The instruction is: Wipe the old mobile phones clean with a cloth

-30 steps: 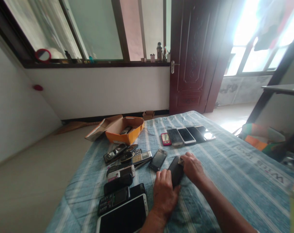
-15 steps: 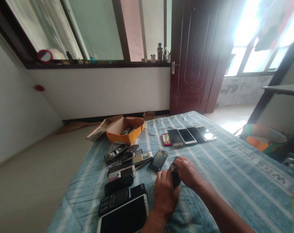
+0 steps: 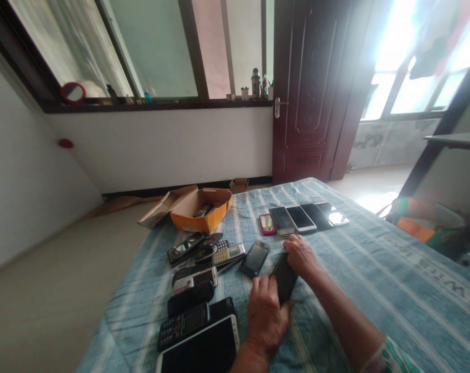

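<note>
A dark, flat mobile phone (image 3: 284, 278) is held just over the striped cloth, tilted, between my two hands. My left hand (image 3: 266, 311) grips its near left edge, thumb on one side and fingers on the other. At the far right corner, the curled fingers of my right hand (image 3: 302, 256) hold it too. Beside it to the left lies a black touchscreen phone (image 3: 255, 258), apart from my hands. Further left are a silver keypad phone (image 3: 229, 253), a black keypad phone (image 3: 184, 325) and a large white-framed phone or tablet (image 3: 200, 347).
An open orange box (image 3: 215, 220) with a phone inside stands at the back left. Towards the back right lie a small red phone (image 3: 267, 224) and a row of flat smartphones, one white-framed (image 3: 301, 218). Blue striped cloth (image 3: 375, 290) covers the surface.
My right hand has moved away and slightly right along the phone, and more of the phone's dark face shows. My left hand stays nearly in place, still gripping it.
</note>
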Action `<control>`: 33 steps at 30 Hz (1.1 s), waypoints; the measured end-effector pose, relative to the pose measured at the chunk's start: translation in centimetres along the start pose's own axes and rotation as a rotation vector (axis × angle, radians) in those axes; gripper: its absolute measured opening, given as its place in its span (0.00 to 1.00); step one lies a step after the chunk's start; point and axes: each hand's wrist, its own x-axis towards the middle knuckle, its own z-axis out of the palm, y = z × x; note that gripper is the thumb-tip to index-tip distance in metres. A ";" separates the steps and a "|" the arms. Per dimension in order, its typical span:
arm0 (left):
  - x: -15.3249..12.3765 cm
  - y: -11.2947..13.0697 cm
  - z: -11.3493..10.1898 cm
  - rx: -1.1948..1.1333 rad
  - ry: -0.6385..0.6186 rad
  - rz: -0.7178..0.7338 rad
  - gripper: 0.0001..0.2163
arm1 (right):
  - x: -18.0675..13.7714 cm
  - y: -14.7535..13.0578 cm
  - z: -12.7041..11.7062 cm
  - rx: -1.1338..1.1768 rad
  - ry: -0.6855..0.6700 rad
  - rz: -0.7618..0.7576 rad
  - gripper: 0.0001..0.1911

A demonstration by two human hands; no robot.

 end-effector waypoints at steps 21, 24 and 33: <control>0.1 -0.1 -0.2 -0.059 -0.030 0.021 0.18 | -2.9 -3.1 -0.1 0.053 -0.059 -0.193 0.14; 0.2 -0.2 -0.1 -0.067 0.002 0.040 0.21 | -3.5 -3.7 0.0 0.074 -0.076 -0.274 0.13; 0.0 0.1 -0.2 -0.005 -0.014 0.008 0.15 | -1.9 -0.1 0.8 0.036 0.084 -0.022 0.16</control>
